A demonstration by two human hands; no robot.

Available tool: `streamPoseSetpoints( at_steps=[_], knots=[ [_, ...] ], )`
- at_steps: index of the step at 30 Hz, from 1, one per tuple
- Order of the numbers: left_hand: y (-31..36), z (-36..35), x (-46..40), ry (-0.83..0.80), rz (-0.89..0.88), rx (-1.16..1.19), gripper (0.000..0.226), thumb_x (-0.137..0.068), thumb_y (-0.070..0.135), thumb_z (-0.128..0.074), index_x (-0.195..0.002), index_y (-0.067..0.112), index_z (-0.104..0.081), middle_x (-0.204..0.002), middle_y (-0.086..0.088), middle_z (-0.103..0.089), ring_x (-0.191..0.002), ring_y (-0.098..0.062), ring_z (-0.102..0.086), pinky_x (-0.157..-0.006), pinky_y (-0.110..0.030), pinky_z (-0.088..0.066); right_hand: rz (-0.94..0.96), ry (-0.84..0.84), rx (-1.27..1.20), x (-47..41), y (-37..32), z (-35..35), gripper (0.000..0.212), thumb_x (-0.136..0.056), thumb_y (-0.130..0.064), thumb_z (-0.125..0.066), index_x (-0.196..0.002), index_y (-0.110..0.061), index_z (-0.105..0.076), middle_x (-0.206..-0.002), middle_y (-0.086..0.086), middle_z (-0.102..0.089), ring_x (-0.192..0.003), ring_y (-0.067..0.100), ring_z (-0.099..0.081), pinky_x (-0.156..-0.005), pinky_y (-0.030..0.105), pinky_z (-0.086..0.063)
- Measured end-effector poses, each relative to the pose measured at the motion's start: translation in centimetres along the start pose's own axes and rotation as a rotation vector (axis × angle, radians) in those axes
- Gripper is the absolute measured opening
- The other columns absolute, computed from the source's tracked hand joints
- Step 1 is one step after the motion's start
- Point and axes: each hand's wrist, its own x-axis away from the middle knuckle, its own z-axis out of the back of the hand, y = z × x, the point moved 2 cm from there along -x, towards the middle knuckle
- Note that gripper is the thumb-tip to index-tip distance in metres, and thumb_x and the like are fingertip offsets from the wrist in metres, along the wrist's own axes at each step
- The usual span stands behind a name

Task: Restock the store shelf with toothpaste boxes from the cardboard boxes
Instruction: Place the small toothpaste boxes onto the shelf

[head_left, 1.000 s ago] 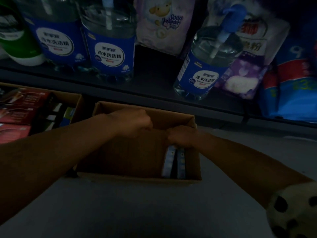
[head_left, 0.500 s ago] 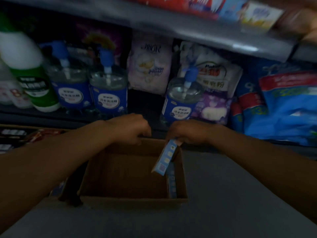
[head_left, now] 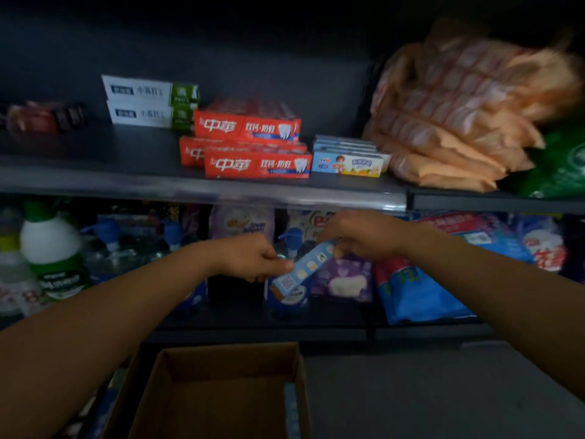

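Toothpaste box point(head_left: 304, 270), blue and tilted, hangs between both hands: right hand point(head_left: 361, 234) fingers pinch its upper end at 1 o'clock, left hand point(head_left: 253, 258) fingers grip its lower edge, above the cardboard box point(head_left: 221, 391).

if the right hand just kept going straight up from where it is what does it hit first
Probably the front lip of the upper shelf, which sits directly above the right hand and the blue toothpaste box in its grip. Depth is unclear; if the hand is nearer than the lip, it would pass in front.
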Motion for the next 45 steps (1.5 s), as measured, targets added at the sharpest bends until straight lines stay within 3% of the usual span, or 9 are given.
streamPoseSetpoints(
  at_steps=[7, 13, 16, 20, 23, 30, 34, 38, 45],
  knots=[
    [2.7, 0.8, -1.2, -0.016, 0.018, 0.263, 0.029, -0.087, 0.026, -0.069, -0.107, 0.006, -0.070, -0.099, -0.007, -0.073, -0.093, -0.016, -0.071, -0.078, -0.027, -0.059, -0.021, 0.148, 0.070, 1.4, 1.5, 1.2, 0.034, -0.088, -0.024, -0.064, -0.121, -0.024, -0.062, -0.116, -0.003, -0.060, -0.113, 0.018, -0.048, -0.085, 0.036, -0.045],
    [5.7, 3.6, -1.3, 0.232, -0.014, 0.264, 0.027, -0.086, 0.020, -0.070, -0.101, -0.002, -0.070, -0.094, -0.013, -0.072, -0.065, -0.009, -0.066, -0.051, -0.011, -0.048, -0.202, 0.460, -0.062, 2.8, 3.3, 3.6, 0.055, -0.084, -0.037, -0.069, -0.133, -0.018, -0.052, -0.127, 0.004, -0.057, -0.119, 0.023, -0.051, -0.097, 0.039, -0.043],
    [6.8, 4.4, -2.2, 0.377, -0.021, 0.286, 0.029, -0.085, 0.023, -0.071, -0.099, -0.002, -0.071, -0.083, -0.009, -0.071, -0.052, -0.002, -0.063, -0.045, -0.011, -0.046, -0.406, 0.619, -0.217, 2.8, 3.5, 5.3, 0.057, -0.083, -0.044, -0.068, -0.125, -0.008, -0.055, -0.116, 0.008, -0.062, -0.105, 0.024, -0.058, -0.085, 0.032, -0.045],
    [7.6, 3.8, -3.3, 0.425, -0.004, 0.403, 0.031, -0.084, 0.024, -0.072, -0.099, -0.003, -0.069, -0.087, -0.011, -0.073, -0.075, -0.017, -0.072, -0.064, -0.024, -0.059, -0.591, 0.526, -0.368, 1.8, 2.7, 7.1, 0.045, -0.086, -0.048, -0.063, -0.079, -0.004, -0.065, -0.074, 0.008, -0.062, -0.074, 0.021, -0.059, -0.063, 0.032, -0.042],
    [7.8, 2.7, -3.8, 0.412, -0.008, 0.458, 0.032, -0.083, 0.025, -0.073, -0.099, -0.002, -0.068, -0.081, -0.008, -0.073, -0.071, -0.017, -0.072, -0.064, -0.026, -0.059, -0.646, 0.440, -0.514, 1.0, 2.3, 7.5, 0.042, -0.083, -0.044, -0.065, -0.062, -0.008, -0.059, -0.059, 0.005, -0.059, -0.061, 0.017, -0.058, -0.066, 0.032, -0.051],
    [8.5, 0.8, -4.0, 0.399, 0.009, 0.566, 0.034, -0.083, 0.029, -0.072, -0.100, 0.000, -0.066, -0.086, -0.007, -0.072, -0.074, -0.014, -0.072, -0.062, -0.024, -0.057, -0.756, 0.410, -0.690, -0.5, 1.8, 7.0, 0.021, -0.077, -0.019, -0.069, -0.085, -0.001, -0.060, -0.064, 0.012, -0.066, -0.055, 0.024, -0.068, -0.055, 0.031, -0.058],
    [8.5, 0.7, -3.5, 0.289, -0.032, 0.564, 0.037, -0.082, 0.036, -0.072, -0.099, 0.004, -0.069, -0.095, -0.007, -0.074, -0.087, -0.016, -0.072, -0.073, -0.028, -0.058, -0.733, 0.409, -0.647, -0.8, 1.7, 8.1, 0.018, -0.076, -0.015, -0.072, -0.075, -0.006, -0.056, -0.065, 0.008, -0.063, -0.059, 0.021, -0.068, -0.056, 0.033, -0.059],
    [8.2, 3.6, -1.9, 0.394, -0.065, 0.336, 0.034, -0.080, 0.032, -0.074, -0.102, 0.006, -0.069, -0.096, -0.007, -0.072, -0.086, -0.019, -0.069, -0.078, -0.034, -0.058, -0.654, 0.299, -0.477, -0.2, 2.1, 10.3, 0.022, -0.075, -0.022, -0.075, -0.080, -0.003, -0.066, -0.069, 0.010, -0.069, -0.061, 0.019, -0.070, -0.053, 0.027, -0.058],
    [9.3, 10.1, -0.9, 0.522, -0.173, 0.039, 0.071, -0.073, 0.006, -0.080, -0.136, 0.009, -0.048, -0.129, -0.006, -0.058, -0.105, -0.014, -0.058, -0.086, -0.025, -0.046, -0.403, 0.156, -0.240, 1.0, 2.1, 12.8, 0.030, -0.072, -0.027, -0.081, -0.099, -0.019, -0.068, -0.082, -0.004, -0.064, -0.081, 0.020, -0.068, -0.064, 0.028, -0.054]
  ],
)
